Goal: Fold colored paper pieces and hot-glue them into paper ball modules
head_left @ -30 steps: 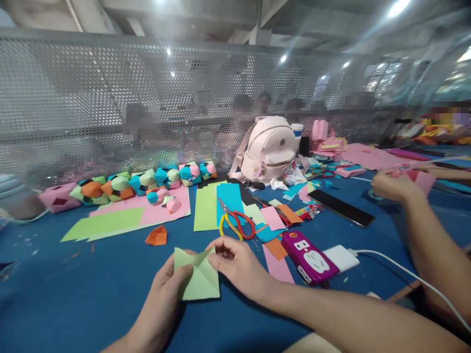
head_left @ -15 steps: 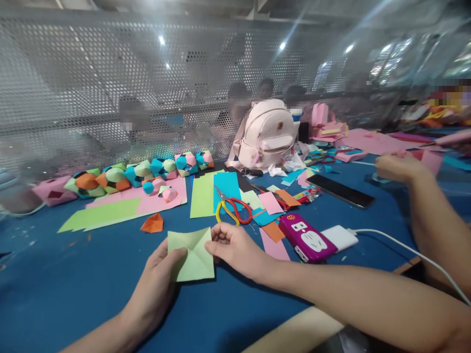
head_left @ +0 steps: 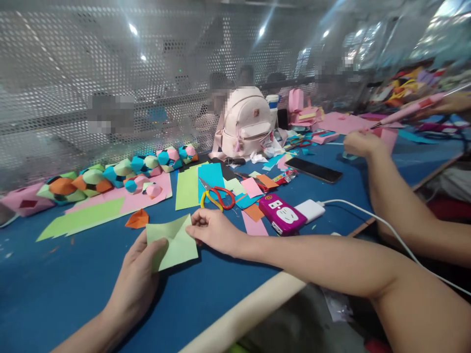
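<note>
A square of light green paper (head_left: 178,245) with crossing creases is held up just above the blue table. My left hand (head_left: 138,264) grips its left side, thumb pressed on the front near the middle and fingers behind. At the upper right edge, my right hand (head_left: 217,233) pinches the sheet between thumb and curled fingers. Just beyond the paper lies a small folded orange paper piece (head_left: 137,219). Scissors (head_left: 217,196) with red and yellow handles rest on blue paper sheets (head_left: 211,175) past my right hand.
A row of folded paper balls (head_left: 93,181) stands along the perforated screen. Behind the scissors sits a pale pink backpack (head_left: 247,122). A purple power adapter (head_left: 281,214), white cable and black phone (head_left: 314,170) lie at right. A co-worker's hand (head_left: 362,143) holds pink paper there.
The view has swung to the right, so things appear farther left. Both my hands keep their hold on the green paper, which looks slightly more tilted. A pink pointed paper piece shows more at right.
</note>
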Motion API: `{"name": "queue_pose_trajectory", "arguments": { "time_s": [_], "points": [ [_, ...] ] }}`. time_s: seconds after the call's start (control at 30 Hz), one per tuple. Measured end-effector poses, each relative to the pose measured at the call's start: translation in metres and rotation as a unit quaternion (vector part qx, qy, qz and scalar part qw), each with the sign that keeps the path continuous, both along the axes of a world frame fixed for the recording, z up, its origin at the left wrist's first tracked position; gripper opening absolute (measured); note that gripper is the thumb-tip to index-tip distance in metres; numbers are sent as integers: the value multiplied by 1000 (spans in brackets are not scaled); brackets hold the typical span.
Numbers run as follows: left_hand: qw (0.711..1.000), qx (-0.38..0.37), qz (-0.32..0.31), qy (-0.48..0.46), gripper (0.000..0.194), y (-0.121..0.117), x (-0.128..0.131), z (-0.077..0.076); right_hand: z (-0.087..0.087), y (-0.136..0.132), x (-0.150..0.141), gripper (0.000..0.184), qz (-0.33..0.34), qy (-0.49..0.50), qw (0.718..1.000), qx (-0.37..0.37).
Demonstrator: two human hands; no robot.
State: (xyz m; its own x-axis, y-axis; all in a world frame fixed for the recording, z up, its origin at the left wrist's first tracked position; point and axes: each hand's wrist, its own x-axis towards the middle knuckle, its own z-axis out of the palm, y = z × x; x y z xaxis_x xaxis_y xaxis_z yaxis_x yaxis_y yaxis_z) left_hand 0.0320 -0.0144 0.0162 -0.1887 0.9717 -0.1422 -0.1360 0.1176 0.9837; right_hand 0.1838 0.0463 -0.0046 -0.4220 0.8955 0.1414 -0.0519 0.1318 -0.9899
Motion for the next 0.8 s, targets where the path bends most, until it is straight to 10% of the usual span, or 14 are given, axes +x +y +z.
{"name": "queue_pose_trajectory", "arguments": {
  "time_s": [0.5, 0.8],
  "points": [
    [999, 24, 40, -18, 17, 6, 2, -9, -6, -1, 2, 16, 18, 1, 1000, 16],
    [998, 32, -37, 30, 22, 0, -3, -18, 1, -3, 6, 15, -1, -25, 997, 74]
  ]
}}
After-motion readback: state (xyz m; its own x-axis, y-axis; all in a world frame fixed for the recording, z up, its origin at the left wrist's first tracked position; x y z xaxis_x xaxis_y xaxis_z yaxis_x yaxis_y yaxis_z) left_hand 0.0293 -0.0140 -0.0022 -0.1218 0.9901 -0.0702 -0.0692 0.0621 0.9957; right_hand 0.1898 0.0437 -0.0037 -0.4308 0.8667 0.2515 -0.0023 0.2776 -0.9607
